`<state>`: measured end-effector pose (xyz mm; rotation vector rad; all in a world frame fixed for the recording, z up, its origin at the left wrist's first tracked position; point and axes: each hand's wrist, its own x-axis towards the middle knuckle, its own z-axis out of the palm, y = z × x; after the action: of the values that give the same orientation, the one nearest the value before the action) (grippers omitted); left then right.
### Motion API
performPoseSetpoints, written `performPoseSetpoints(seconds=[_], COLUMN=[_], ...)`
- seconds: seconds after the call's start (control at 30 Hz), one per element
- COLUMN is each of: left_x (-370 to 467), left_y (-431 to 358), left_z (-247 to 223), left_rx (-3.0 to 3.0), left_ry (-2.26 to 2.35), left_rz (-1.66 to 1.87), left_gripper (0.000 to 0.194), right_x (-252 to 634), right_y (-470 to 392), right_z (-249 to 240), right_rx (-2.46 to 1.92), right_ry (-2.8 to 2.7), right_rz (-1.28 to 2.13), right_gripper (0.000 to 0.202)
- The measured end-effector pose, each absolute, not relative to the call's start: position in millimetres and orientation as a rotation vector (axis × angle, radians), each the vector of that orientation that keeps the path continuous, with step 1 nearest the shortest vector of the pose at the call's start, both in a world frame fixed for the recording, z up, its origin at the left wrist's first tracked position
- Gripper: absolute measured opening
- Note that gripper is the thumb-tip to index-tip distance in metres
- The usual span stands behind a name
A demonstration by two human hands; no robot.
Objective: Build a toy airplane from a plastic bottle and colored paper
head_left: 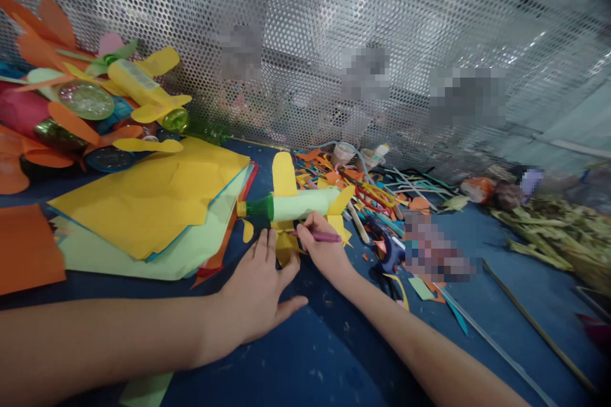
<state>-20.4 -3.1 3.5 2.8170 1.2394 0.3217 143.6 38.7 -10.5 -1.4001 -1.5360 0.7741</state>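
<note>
A bottle plane (305, 205) lies on the blue table, its green bottle neck to the left and pale green paper around its body. One yellow paper wing (284, 175) points away from me, and yellow tail pieces (340, 200) stick out at the right end. My left hand (260, 286) lies flat with fingers stretched out, resting on the near yellow wing (286, 247). In my right hand (327, 248) is a purple pen (324, 237), its tip over that wing beside the bottle. The exact contact of the tip cannot be made out.
Stacked coloured paper (143, 203) lies at left, below finished bottle planes (138, 86). Right of the bottle are paper scraps (329, 168), yellow-handled scissors (377, 194) and a blue tool (392, 254). A perforated metal panel (286, 44) stands behind; a thin stick (529, 318) lies right.
</note>
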Motion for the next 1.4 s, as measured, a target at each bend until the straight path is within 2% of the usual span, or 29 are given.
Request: performPoseSetpoints(seconds=[0.4,0.57,0.67,0.77,1.4], left_x=[-21.5,-21.6,-21.3,-21.0,-22.1], left_y=[-3.1,-2.1,-1.9,-2.1,-2.1], left_z=[2.4,0.5,1.0,2.4,0.7], left_rx=[2.851,2.869,2.862,2.845,2.825], left_ry=[1.225,1.208,1.210,1.218,1.216], left_rz=[0.344,0.353,0.346,0.319,0.323], left_gripper=[0.058,0.061,0.060,0.061,0.060], right_x=[140.1,138.0,138.6,139.7,142.6], right_y=[32.5,28.4,30.3,32.7,37.2], right_z=[0.4,4.7,2.6,0.4,-3.9], right_rx=[-1.314,-1.355,-1.311,-1.279,-1.390], right_ry=[-1.465,-1.586,-1.550,-1.486,-1.546], right_rz=[0.836,0.732,0.830,0.926,0.823], right_gripper=[0.019,0.024,0.029,0.024,0.026])
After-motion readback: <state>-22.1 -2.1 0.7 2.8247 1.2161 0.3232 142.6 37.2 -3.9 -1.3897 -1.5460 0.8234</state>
